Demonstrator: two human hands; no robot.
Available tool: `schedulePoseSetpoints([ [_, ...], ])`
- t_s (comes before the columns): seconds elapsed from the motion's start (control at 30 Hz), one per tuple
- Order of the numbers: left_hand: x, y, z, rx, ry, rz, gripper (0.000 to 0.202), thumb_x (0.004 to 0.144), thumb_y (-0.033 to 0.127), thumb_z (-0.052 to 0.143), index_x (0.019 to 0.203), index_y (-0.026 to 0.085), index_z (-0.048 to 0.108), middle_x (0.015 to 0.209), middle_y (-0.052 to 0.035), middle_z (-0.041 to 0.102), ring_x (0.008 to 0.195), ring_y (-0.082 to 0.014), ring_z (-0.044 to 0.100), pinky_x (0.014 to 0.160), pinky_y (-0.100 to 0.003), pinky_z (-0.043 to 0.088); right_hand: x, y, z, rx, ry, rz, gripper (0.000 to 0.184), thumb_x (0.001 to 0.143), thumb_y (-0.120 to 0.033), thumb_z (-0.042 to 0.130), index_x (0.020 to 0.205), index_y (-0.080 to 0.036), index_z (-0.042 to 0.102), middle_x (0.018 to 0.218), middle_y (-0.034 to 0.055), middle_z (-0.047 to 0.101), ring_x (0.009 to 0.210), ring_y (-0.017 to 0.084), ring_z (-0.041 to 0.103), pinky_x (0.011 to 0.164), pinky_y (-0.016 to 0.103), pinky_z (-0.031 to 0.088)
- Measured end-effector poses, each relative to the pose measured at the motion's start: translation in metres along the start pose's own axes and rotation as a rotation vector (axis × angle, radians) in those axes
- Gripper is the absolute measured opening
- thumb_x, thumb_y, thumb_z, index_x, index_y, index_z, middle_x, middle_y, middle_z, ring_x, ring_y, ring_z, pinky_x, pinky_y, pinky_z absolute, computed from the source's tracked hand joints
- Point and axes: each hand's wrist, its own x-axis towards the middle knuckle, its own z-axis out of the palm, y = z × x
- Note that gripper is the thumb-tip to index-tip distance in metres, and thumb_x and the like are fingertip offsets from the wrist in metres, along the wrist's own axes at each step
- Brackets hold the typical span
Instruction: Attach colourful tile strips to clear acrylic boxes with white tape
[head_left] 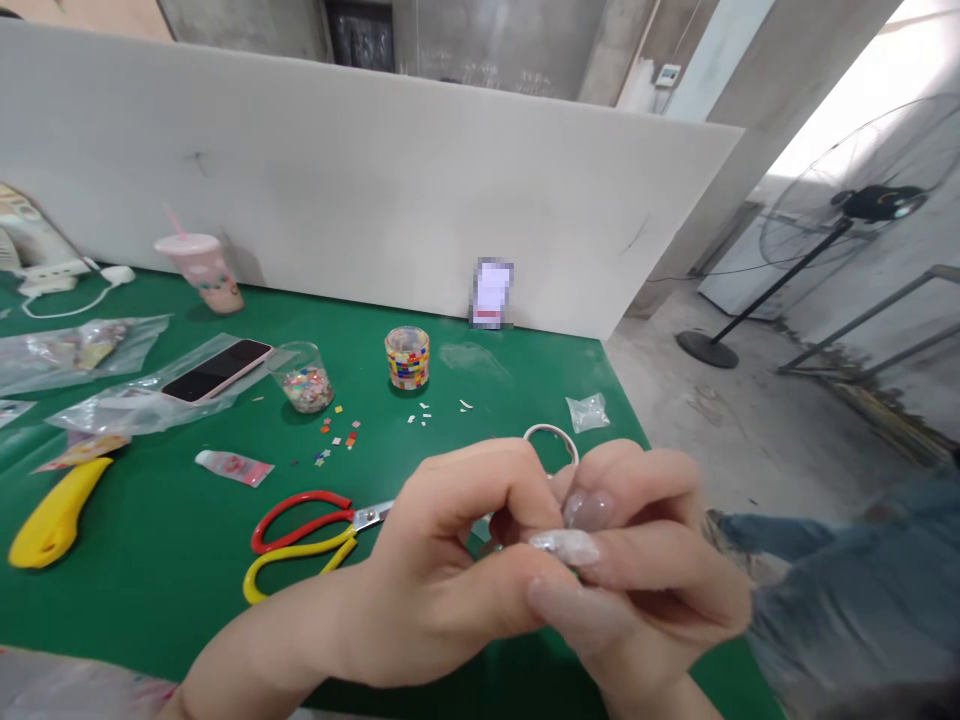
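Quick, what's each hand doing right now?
Left hand: closed, fingertips pinched; what it holds is hidden.
Right hand: closed, fingers curled against the left; contents hidden.

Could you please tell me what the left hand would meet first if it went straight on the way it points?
Pointing rightwards, the left hand would meet the right hand straight away: their curled fingertips appear to touch above the green table. Whether something small sits between them is hidden.

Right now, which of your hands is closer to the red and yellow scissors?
Left. The left hand sits just right of the scissors, hiding their blade tip in this view. The right hand is beyond the left one, farther from them.
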Motion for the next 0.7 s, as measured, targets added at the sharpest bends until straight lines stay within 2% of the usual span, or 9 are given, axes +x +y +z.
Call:
schedulePoseSetpoints([
  [0.1,-0.002,-0.003,0.001,0.106,0.042,0.076,0.054,0.103,0.055,0.065,0.067,0.019,0.049,0.061,0.0056,0.046,0.056,-0.009,0.042,0.05,-0.023,0.037,-0.005,0.002,0.003,0.024,0.021,0.018,0.006,0.095,-0.031,0.081,0.095,-0.028,0.076,0.09,-0.0003,0.057,0.069,0.012,0.059,0.056,0.028,0.06],
  [0.2,-0.003,-0.007,0.002,0.112,0.082,0.098,0.053,0.107,0.056,0.058,0.07,0.019,0.05,0.063,0.0047,0.048,0.058,-0.0097,0.042,0.052,-0.024,0.037,-0.009,0.003,0.01,0.058,0.071,0.076,0.008,0.096,-0.033,0.08,0.091,-0.029,0.076,0.089,-0.0003,0.058,0.069,0.012,0.06,0.057,0.029,0.06],
  [0.33,-0.003,-0.009,0.003,0.052,0.062,0.067,0.053,0.108,0.057,0.057,0.07,0.02,0.052,0.062,0.0045,0.048,0.056,-0.0101,0.041,0.051,-0.025,0.035,-0.009,0.001,0.017,0.104,0.135,0.156,0.004,0.099,-0.033,0.077,0.095,-0.032,0.079,0.089,0.0001,0.06,0.07,0.014,0.062,0.059,0.033,0.059],
  [0.43,-0.002,-0.007,0.003,0.024,0.049,0.011,0.056,0.106,0.06,0.06,0.069,0.02,0.051,0.061,0.0043,0.049,0.056,-0.0103,0.043,0.052,-0.025,0.037,-0.006,0.001,0.018,0.091,0.127,0.133,0.002,0.098,-0.029,0.078,0.099,-0.029,0.079,0.091,-0.0004,0.061,0.077,0.014,0.064,0.064,0.031,0.06],
  [0.57,0.001,-0.004,0.004,0.02,0.048,-0.099,0.062,0.105,0.069,0.055,0.067,0.02,0.047,0.059,0.0048,0.045,0.052,-0.0095,0.041,0.051,-0.024,0.039,-0.001,0.001,0.016,0.106,0.061,0.111,0.015,0.101,-0.039,0.074,0.112,-0.03,0.079,0.09,0.0012,0.061,0.079,0.015,0.061,0.058,0.028,0.057],
  [0.7,0.001,-0.005,0.004,0.083,0.085,-0.083,0.06,0.105,0.063,0.059,0.066,0.02,0.044,0.061,0.0048,0.041,0.055,-0.0098,0.036,0.049,-0.024,0.032,0.0,0.0,0.014,0.081,0.064,0.131,0.009,0.098,-0.037,0.079,0.101,-0.028,0.08,0.088,0.0004,0.058,0.079,0.014,0.059,0.059,0.025,0.057],
])
